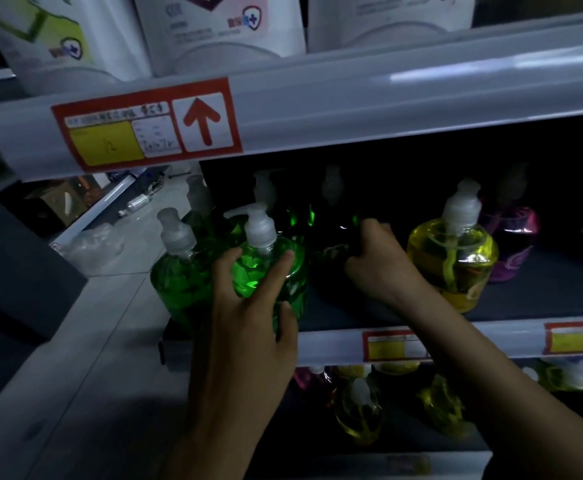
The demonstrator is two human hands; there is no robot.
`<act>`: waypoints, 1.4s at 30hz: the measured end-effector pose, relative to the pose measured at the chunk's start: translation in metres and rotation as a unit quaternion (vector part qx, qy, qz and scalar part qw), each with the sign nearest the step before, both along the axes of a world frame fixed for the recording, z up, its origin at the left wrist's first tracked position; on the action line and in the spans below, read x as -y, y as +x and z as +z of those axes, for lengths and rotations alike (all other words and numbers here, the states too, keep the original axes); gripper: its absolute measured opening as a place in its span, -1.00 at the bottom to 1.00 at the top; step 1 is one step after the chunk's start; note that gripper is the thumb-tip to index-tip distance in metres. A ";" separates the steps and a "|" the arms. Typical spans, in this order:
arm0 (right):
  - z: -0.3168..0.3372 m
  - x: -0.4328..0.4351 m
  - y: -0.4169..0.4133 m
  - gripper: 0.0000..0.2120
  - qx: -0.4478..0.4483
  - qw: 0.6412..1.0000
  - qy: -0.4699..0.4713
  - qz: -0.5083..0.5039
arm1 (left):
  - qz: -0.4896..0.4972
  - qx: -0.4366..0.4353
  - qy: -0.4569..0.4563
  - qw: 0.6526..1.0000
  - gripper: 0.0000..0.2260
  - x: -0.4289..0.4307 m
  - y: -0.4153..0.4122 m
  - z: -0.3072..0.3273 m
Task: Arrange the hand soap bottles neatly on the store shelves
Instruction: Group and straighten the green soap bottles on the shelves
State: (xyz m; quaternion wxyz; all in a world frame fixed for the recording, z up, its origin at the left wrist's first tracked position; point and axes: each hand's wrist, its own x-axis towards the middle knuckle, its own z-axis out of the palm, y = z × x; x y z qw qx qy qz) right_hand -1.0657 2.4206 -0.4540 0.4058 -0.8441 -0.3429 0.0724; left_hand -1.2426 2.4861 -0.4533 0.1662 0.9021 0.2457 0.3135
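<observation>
both forearms reach in. left hand (248, 306) grasps a green soap bottle (266, 261) at the shelf edge (335, 344); right hand (376, 265) grips a dark bottle (331, 251), barely visible in shadow. farther back, a purple bottle (511, 244) sits half hidden behind a yellow bottle (452, 261).

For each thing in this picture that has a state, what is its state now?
Left hand: wrapped around a green bottle.
Green bottle: upright, held at the shelf's front.
Right hand: closed on a dark bottle, further back.
Dark bottle: in shadow, colour unclear.
Yellow bottle: upright, untouched.
Purple bottle: upright, behind the yellow one.
</observation>
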 end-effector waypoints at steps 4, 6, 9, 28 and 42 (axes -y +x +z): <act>0.012 0.029 -0.027 -0.48 0.128 0.989 0.041 0.056 | -0.005 0.059 0.071 0.996 -0.77 0.013 0.004 0.004; 0.016 0.054 -0.038 -0.60 0.166 0.980 0.077 0.077 | -0.025 0.071 0.066 0.995 -0.81 0.021 0.009 0.006; 0.017 0.102 -0.039 -0.73 0.214 0.969 0.112 0.050 | -0.063 0.075 -0.013 0.995 -0.82 0.039 0.024 0.010; -0.022 0.156 0.023 -0.35 0.103 0.988 0.118 -0.010 | -0.180 -0.011 -0.395 0.901 -0.16 0.069 0.118 -0.004; -0.017 0.180 0.016 -0.34 0.090 0.969 0.230 -0.015 | -0.235 0.096 -0.338 0.906 -0.30 0.090 0.100 0.003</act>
